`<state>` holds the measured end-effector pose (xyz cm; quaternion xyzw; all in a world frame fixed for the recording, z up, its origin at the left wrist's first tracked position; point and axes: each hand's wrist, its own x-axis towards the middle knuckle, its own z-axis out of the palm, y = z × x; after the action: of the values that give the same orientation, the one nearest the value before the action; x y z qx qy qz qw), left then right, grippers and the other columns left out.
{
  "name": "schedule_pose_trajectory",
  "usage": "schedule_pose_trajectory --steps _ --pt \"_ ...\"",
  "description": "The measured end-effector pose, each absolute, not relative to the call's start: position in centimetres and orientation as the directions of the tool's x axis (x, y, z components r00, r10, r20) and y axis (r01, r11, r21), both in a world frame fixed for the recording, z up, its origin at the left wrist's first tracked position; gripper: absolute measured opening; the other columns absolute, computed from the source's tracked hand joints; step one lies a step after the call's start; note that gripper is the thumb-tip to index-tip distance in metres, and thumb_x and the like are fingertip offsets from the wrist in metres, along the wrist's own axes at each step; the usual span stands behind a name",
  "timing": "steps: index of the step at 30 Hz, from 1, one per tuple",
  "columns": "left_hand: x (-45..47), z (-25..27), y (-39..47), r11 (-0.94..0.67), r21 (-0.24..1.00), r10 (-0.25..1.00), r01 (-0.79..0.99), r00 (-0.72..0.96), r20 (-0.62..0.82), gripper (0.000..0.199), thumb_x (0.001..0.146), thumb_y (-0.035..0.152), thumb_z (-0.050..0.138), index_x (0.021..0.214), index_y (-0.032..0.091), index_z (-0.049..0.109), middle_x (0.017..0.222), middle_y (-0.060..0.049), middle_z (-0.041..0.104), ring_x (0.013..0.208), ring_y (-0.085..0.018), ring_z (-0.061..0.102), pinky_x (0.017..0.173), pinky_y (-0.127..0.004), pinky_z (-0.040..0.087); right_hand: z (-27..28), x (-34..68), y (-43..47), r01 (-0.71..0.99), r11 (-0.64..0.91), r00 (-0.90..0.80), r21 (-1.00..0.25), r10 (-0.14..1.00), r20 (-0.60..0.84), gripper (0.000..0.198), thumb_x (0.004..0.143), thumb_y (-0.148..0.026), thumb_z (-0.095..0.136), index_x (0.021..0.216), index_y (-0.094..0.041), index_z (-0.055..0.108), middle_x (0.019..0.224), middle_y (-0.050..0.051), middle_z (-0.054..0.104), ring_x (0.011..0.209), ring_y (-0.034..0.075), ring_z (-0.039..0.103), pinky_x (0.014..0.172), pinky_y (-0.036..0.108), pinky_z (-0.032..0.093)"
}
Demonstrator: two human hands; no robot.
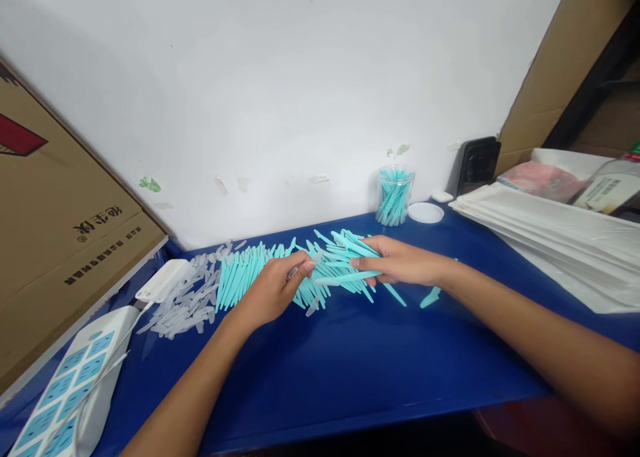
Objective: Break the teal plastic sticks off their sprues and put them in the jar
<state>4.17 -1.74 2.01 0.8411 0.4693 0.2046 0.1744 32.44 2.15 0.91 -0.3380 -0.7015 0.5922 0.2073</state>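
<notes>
My right hand is closed around several turquoise eyebrow razors, their ends fanning out to the left. Thumb and index finger of my left hand pinch a small translucent blade cap, close to the tip of one razor. Beneath and behind both hands lies a wide row of turquoise razors on the blue table. To its left spreads a heap of loose translucent caps. A single razor lies apart, right of my right wrist.
Against the wall stands a clear round tub filled with razors, a white lid beside it. A power strip and a white charger with cable sit left. White foam sheets are stacked right. A cardboard box borders the left side.
</notes>
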Motion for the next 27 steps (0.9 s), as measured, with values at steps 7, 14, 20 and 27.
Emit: schedule_pose_trajectory --steps 7,14,20,27 --pt "3.86 1.23 -1.39 -0.536 0.135 0.825 0.834 0.482 0.295 0.041 0.11 0.048 0.032 0.107 0.023 0.065 0.089 -0.006 0.067 0.077 -0.018 0.058 0.065 -0.027 0.033 1.29 32.69 2.22 0.215 -0.042 -0.717 -0.976 0.672 -0.187 0.037 0.094 -0.051 0.07 0.086 -0.019 0.052 0.067 -0.001 0.06 0.045 0.004 0.034 0.04 0.02 0.021" --pt "3.68 1.14 -1.74 -0.497 -0.243 0.768 0.833 0.553 0.323 0.037 0.112 0.037 0.032 0.108 0.025 0.067 0.076 -0.003 0.059 0.067 -0.015 0.052 0.054 -0.03 0.019 1.15 32.58 2.22 0.21 -0.023 -0.743 -0.977 0.646 -0.175 0.034 0.096 -0.048 0.067 0.087 -0.019 0.055 0.069 -0.001 0.061 0.044 0.004 0.035 0.04 0.02 0.022" --pt "3.38 1.05 -1.7 -0.466 -0.487 0.563 0.739 0.672 0.481 0.02 0.109 0.023 0.047 0.103 0.023 0.066 0.071 0.001 0.054 0.06 -0.013 0.047 0.051 -0.032 0.015 1.29 32.71 2.19 0.221 -0.035 -0.742 -0.975 0.643 -0.191 0.036 0.094 -0.05 0.07 0.087 -0.018 0.055 0.069 -0.001 0.062 0.045 0.004 0.035 0.041 0.019 0.023" --pt "3.55 1.64 -2.08 -0.391 -0.614 0.478 0.686 0.721 0.502 0.017 0.108 0.025 0.051 0.1 0.021 0.065 0.071 0.001 0.056 0.058 -0.013 0.048 0.05 -0.033 0.017 1.43 32.68 2.17 0.221 -0.048 -0.723 -0.974 0.662 -0.197 0.036 0.092 -0.048 0.072 0.083 -0.019 0.053 0.068 -0.001 0.061 0.045 0.004 0.035 0.041 0.02 0.022"
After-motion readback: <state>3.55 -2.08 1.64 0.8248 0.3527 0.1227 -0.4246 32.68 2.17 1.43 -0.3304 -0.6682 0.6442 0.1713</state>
